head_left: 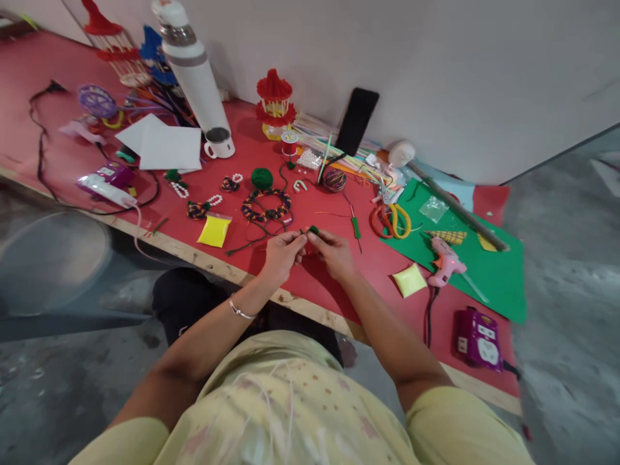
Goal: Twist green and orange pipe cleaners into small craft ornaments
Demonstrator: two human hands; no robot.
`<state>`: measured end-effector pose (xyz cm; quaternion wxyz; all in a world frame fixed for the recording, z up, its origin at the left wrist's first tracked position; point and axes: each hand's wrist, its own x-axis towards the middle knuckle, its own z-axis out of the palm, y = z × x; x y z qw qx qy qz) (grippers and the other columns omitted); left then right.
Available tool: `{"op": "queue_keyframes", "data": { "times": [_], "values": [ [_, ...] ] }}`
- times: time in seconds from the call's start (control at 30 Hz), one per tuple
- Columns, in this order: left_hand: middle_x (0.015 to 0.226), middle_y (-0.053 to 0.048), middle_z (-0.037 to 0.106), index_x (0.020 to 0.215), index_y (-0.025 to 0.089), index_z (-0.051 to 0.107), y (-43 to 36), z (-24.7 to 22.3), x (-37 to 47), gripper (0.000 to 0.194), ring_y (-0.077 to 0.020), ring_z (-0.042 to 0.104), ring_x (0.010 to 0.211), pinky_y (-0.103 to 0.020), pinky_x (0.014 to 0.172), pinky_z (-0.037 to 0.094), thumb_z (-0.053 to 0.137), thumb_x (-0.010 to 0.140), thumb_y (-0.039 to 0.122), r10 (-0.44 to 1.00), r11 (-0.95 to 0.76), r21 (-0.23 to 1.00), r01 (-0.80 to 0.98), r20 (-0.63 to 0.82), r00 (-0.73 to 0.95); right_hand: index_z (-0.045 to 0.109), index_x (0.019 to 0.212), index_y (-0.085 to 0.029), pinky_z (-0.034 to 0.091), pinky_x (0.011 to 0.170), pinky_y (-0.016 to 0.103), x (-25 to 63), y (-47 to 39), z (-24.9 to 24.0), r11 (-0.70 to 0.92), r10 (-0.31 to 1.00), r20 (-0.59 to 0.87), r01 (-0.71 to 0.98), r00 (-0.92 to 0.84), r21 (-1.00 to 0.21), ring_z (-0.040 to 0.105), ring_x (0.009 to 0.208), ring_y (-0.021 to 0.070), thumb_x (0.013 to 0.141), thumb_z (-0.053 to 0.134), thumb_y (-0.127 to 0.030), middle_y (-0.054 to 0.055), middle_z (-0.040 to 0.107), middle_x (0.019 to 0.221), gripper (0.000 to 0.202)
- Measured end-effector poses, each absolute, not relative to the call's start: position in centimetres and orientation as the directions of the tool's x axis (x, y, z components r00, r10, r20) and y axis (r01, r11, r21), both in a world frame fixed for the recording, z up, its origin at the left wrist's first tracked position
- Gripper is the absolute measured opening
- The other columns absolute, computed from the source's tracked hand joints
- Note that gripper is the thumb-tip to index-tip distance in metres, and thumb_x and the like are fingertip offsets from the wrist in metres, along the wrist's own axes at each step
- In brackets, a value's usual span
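My left hand and my right hand meet over the red table near its front edge. Both pinch a small green yarn piece between the fingertips. A dark green yarn strand trails from it to the left across the table. Just beyond my hands lies a braided ring of dark, yellow and red yarn. A green yarn ball sits behind that ring.
Scissors and a pink glue gun lie to the right on a green sheet. Yellow packets, a white bottle, a mug, a propped phone and a purple power strip stand around.
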<state>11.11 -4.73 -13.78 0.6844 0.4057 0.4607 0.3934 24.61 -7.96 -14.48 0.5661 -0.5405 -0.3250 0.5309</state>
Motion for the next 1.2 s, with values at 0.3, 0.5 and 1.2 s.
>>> {"op": "queue_keyframes", "data": {
  "times": [0.3, 0.5, 1.2],
  "values": [
    [0.075, -0.004, 0.068, 0.091, 0.015, 0.075, -3.9, -13.0, 9.9, 0.037, -0.0094, 0.055, 0.052, -0.021, 0.047, 0.042, 0.075, 0.076, 0.049, 0.913, 0.141, 0.990, 0.008, -0.134, 0.385, 0.069, 0.095, -0.023, 0.027, 0.039, 0.018, 25.3, -7.5, -14.3, -0.092, 0.923, -0.244, -0.446, 0.298, -0.890, 0.050, 0.051, 0.0071, 0.069, 0.083, -0.045, 0.000, 0.071, 0.078, 0.037],
    [0.108, -0.008, 0.069, 0.103, 0.022, 0.079, -1.3, -12.1, 9.3, 0.034, -0.0129, 0.062, 0.077, -0.024, 0.072, 0.050, 0.081, 0.073, 0.039, 0.860, -0.267, 0.959, 0.099, 0.191, 0.473, 0.072, 0.090, -0.021, 0.028, 0.040, 0.020, 24.8, -7.5, -14.6, -0.176, 0.959, -0.237, -0.328, 0.157, -0.928, 0.053, 0.048, 0.0081, 0.072, 0.081, -0.045, -0.002, 0.063, 0.064, 0.032],
    [0.053, 0.001, 0.061, 0.082, 0.013, 0.076, 2.5, -14.2, 11.7, 0.025, -0.0064, 0.046, 0.038, -0.019, 0.038, 0.033, 0.077, 0.071, 0.036, 0.822, 0.113, 0.991, 0.077, -0.137, 0.553, 0.076, 0.088, -0.023, 0.039, 0.048, 0.024, 26.6, -6.9, -14.4, -0.163, 0.929, -0.103, 0.141, 0.356, -0.977, 0.049, 0.050, 0.0096, 0.081, 0.070, -0.050, -0.001, 0.066, 0.068, 0.028]
  ]
}}
